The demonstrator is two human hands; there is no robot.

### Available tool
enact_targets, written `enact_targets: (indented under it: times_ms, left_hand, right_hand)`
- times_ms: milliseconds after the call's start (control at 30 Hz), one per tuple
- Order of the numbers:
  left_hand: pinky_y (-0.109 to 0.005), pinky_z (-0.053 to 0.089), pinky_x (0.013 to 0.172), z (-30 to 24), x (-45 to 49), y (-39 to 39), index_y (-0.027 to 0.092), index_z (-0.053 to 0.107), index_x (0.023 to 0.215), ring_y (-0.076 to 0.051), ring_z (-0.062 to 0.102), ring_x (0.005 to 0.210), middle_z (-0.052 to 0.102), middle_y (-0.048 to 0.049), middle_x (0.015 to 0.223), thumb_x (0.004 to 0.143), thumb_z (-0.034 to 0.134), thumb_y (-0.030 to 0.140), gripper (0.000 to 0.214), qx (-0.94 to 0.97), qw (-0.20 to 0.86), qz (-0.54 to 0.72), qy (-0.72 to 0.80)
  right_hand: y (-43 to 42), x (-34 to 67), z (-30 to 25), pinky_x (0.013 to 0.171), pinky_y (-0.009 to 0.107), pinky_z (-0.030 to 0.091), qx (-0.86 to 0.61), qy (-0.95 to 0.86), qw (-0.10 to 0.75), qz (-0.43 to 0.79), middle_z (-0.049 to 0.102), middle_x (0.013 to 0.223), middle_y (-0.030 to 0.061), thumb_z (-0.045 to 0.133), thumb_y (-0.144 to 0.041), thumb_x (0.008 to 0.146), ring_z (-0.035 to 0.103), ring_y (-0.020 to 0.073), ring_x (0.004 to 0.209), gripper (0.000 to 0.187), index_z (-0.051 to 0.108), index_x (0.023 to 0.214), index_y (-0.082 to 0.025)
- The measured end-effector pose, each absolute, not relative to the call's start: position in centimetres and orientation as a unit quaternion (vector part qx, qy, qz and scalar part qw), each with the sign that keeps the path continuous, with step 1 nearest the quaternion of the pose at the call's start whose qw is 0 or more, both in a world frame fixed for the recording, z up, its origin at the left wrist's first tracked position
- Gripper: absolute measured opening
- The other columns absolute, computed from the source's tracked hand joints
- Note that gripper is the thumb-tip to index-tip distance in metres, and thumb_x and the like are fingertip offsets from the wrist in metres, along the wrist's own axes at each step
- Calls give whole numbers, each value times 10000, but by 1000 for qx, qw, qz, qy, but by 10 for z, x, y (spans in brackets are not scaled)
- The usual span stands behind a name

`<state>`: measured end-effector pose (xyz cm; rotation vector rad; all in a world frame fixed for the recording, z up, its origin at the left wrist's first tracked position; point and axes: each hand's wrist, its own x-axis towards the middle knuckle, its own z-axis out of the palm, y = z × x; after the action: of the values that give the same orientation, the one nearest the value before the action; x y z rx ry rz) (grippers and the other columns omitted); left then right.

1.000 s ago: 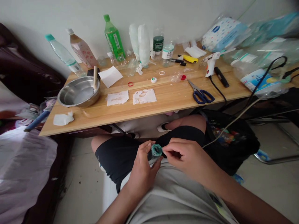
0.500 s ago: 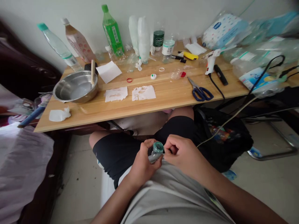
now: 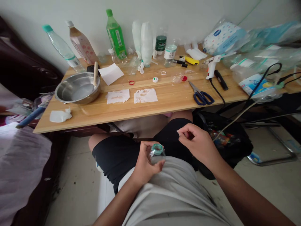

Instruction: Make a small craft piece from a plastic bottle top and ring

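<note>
My left hand (image 3: 148, 166) is wrapped round a clear plastic bottle top (image 3: 158, 154) with a green ring at its neck, held over my lap with the open mouth upward. Apart from it, to the right above my thigh, is my right hand (image 3: 196, 138). Its thumb and forefinger are pinched together, and a tiny pale bit seems to show at their tips, too small to name. Scissors (image 3: 201, 94) with dark blue handles lie on the wooden table (image 3: 94, 113) beyond my hands, near two torn white paper pieces (image 3: 145, 96).
A metal bowl (image 3: 77, 89) with a brush (image 3: 95, 75) stands at the table's left. Several bottles, including a green one (image 3: 115, 37), line the wall. A white glue gun (image 3: 213, 67) with a cord stands right. A black bag (image 3: 240, 150) hangs below the table's right part.
My right hand has moved away from the bottle top, to the right and slightly up, still pinched. My left hand keeps its hold, with the bottle top turned a little more upright.
</note>
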<state>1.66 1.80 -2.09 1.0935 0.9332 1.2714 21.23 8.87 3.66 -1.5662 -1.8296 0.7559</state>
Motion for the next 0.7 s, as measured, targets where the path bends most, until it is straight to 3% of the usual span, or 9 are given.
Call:
enact_targets:
  times_ms: [133,233,333,433,500,633,700]
  left_hand:
    - [-418,493,936,-23,13,20,228,460,1092,-229,678,1016,662,-71,1106,792,793,363,468,358,670,557,336]
    - [-431,522,894,-22,12,20,214,487,1106,-251,711,973,689,-94,1113,807,770,438,469,290,721,555,295]
    - [-436,535,887,-17,11,20,199,527,1098,-252,720,951,700,-106,1124,800,772,458,465,265,729,561,289]
    - [-446,531,917,-14,9,21,191,576,1099,-246,716,957,694,-107,1155,800,770,457,445,266,716,574,295]
    - [-440,533,922,-12,8,22,191,605,1114,-244,715,956,695,-105,1162,796,771,463,450,265,712,578,297]
    - [-394,536,911,-8,6,22,201,634,1187,-236,712,955,705,-96,1147,769,793,465,520,254,710,584,300]
    - [-378,532,915,-5,6,21,201,646,1212,-231,708,961,701,-96,1159,756,803,465,550,248,713,583,302]
  right_hand:
    - [84,220,35,632,244,448,-562,-675,317,358,649,813,1,566,-320,917,578,140,698,155,685,912,-221]
    - [79,218,28,606,249,470,-564,-639,331,405,679,870,21,540,-395,946,588,139,670,230,683,991,-220]
    - [79,212,15,556,244,468,-562,-613,327,448,671,827,22,511,-431,960,582,136,617,282,673,1037,-212]
    - [85,204,-3,635,259,510,-534,-641,310,456,686,908,40,485,-427,975,640,159,738,298,633,1121,-212]
    - [90,198,-16,693,278,523,-506,-676,289,452,697,948,47,532,-422,955,657,177,811,269,639,1090,-216]
    - [97,189,-35,653,295,501,-480,-711,255,447,680,753,15,573,-380,931,637,182,700,221,667,816,-216]
    - [97,187,-36,694,311,509,-478,-716,261,437,689,793,19,531,-320,943,647,188,738,191,667,853,-221]
